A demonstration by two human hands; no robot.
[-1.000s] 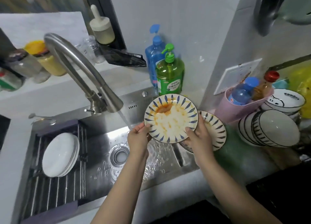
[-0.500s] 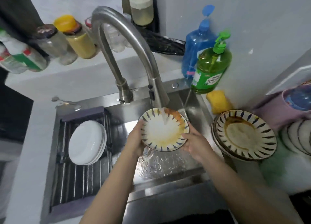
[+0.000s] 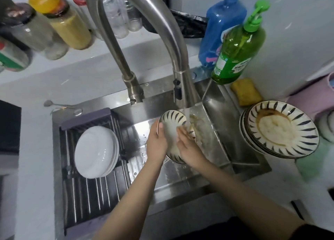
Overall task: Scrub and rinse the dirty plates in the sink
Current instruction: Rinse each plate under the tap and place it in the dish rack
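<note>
Left hand [image 3: 156,142] grips round glazed striped plate [image 3: 171,129]; right hand [image 3: 188,146] rubs it flat-fingered.

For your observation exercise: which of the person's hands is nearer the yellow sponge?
Right. The right hand rubs the plate, sponge side; the left hand grips the far rim.

No legible txt; label on green soap bottle [image 3: 238,46] too blurred to read.
</note>
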